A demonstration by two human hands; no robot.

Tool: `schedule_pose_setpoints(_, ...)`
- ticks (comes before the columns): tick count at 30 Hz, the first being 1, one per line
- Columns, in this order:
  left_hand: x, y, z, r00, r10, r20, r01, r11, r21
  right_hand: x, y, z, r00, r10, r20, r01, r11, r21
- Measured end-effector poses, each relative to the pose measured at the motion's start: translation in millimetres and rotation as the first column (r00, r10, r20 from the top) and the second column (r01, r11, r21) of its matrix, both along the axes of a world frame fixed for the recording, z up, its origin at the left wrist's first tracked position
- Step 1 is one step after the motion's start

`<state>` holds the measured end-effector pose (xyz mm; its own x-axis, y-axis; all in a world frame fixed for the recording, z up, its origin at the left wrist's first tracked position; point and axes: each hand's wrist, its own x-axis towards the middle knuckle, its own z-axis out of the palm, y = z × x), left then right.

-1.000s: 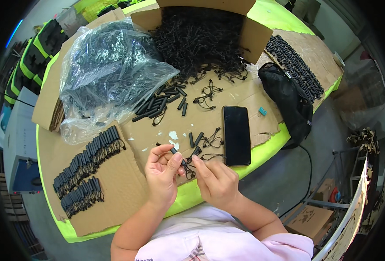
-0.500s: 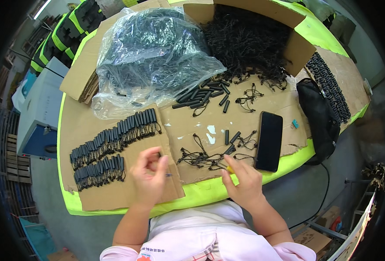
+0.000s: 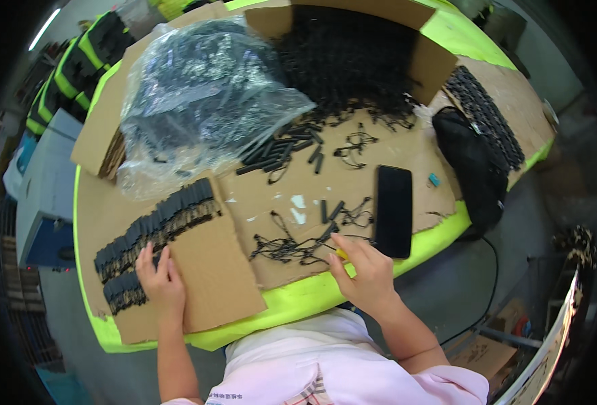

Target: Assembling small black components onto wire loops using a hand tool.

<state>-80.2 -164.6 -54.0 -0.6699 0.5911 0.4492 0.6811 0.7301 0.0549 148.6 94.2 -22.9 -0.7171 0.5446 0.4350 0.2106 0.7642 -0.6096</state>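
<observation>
Head view: left hand at lower tube row, grip unclear; right hand, apart, pinches yellow-handled tool.
Light touch (no nudging) should keep the tube row straight.

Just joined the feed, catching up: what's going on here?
A person works at a table with bare hands. The left hand is at the right end of the lower row of dark tubes; whether it grips one is unclear. The right hand holds a small yellow tool near loose black cords, left of the phone.
</observation>
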Motion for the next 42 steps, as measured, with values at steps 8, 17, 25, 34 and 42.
schedule_pose_setpoints(8,37.7,70.2,35.8,0.971,-0.233,0.052,0.223,0.963,0.149,10.5,49.5,-10.4,0.977,-0.207,0.048,0.206,0.978,0.012)
schedule_pose_setpoints(17,85.0,223.7,19.4,0.664,-0.487,0.568,0.42,0.871,0.256,-1.0,63.1,0.7,0.943,-0.163,0.291,0.125,0.981,0.145)
schedule_pose_setpoints(25,73.0,228.6,13.7,0.706,-0.468,0.531,0.469,0.871,0.144,-13.1,81.5,-16.5,0.905,-0.104,0.412,-0.017,0.96,0.278)
schedule_pose_setpoints(34,75.1,179.8,49.5,0.606,-0.458,0.651,0.286,0.888,0.36,-22.4,76.8,-10.6,0.975,-0.148,-0.166,0.04,0.851,-0.523)
schedule_pose_setpoints(42,85.2,145.2,65.5,-0.213,-0.648,0.731,-0.366,0.746,0.555,-0.7,41.1,7.2,0.839,-0.032,-0.544,-0.545,-0.06,-0.837)
